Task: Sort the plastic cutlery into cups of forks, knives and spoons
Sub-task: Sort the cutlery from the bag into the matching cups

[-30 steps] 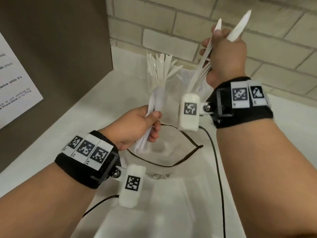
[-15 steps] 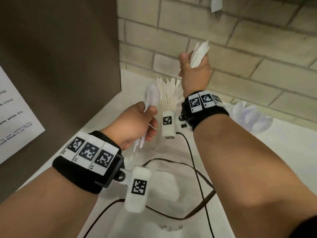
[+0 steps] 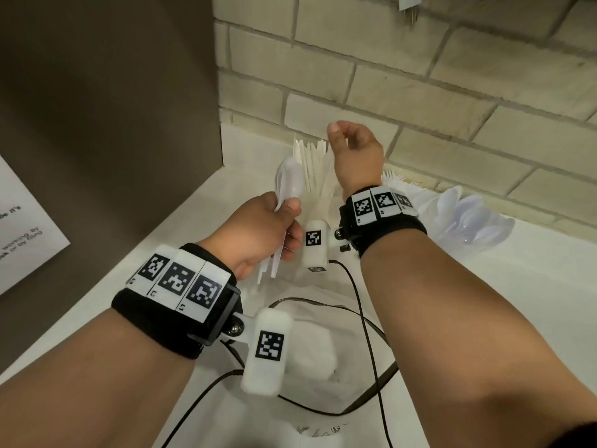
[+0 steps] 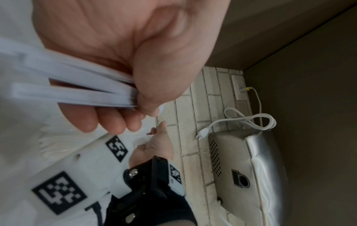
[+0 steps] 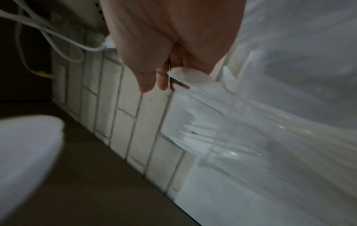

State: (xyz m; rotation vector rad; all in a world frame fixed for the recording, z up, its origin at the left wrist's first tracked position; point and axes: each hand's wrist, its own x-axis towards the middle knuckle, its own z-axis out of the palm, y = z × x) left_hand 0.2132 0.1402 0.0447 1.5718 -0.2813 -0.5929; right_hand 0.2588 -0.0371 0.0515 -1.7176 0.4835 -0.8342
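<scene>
Head view: left hand point(image 3: 258, 231), centre frame, grips spoons point(image 3: 288, 181); right hand point(image 3: 355, 153) above the knives point(image 3: 315, 166), fingers loosely curled, empty.
Left wrist view: fingers clasp white handles point(image 4: 77, 85).
Right wrist view: blurred; fingertips point(image 5: 162, 79) beside knife tips.

Two hands point(image 3: 265, 231), two wrist cameras point(image 3: 266, 350), three clusters of white cutlery point(image 3: 315, 166), one hand dryer point(image 4: 249, 172).

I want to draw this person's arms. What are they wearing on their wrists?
Both arms are bare, with no sleeves. Each wrist has a black strap topped with white tiles printed with black-and-white square codes: the left band and the right band. A rounded white box with its own code hangs off each, the left box and right box, and thin black cables trail away.
</scene>
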